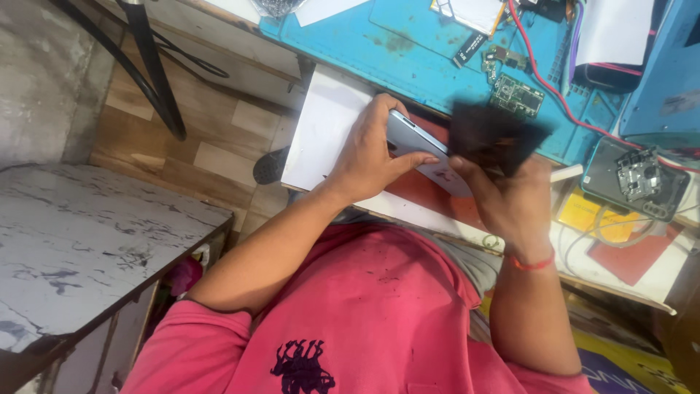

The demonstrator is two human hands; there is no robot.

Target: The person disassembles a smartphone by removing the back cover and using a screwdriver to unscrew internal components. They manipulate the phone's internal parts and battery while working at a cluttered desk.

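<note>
My left hand (370, 155) grips a silver-grey phone (417, 146) by its near end, thumb laid along its edge, above a white and red sheet on the bench. My right hand (515, 203) holds a dark, blurred cloth or brush (493, 134) against the phone's far end. A red thread is tied round my right wrist. I wear a pink shirt.
A blue work mat (408, 51) carries a green circuit board (516, 95), red wires and small parts. An opened dark phone body (636, 179) lies at the right. A marbled grey table (80, 241) stands at the left, with black cables over the wooden floor.
</note>
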